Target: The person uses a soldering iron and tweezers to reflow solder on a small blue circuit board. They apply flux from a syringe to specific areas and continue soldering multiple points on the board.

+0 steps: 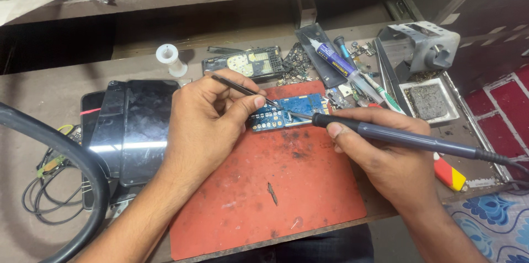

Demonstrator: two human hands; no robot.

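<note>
Now | left hand (206, 114) grips one tweezers (242, 90) | right hand (380, 150) grips one soldering iron (408, 139) | one blue board (289, 111)

Blue circuit board (289, 111) on a red mat (275, 186); white spool (171, 58); black screens (138, 125).

Bare red rubber mat (308, 186) open at 6 o'clock, stacked dark phone screens (138, 125) blocking 9 o'clock, scattered tools and parts (352, 70) crowding 1 o'clock.

A small blue circuit board (289, 112) lies flat at the top of the red mat. Thin black tweezers (242, 89) slant down onto its middle, and the dark soldering iron (397, 137) comes in from the right, tip meeting the same spot.
</note>
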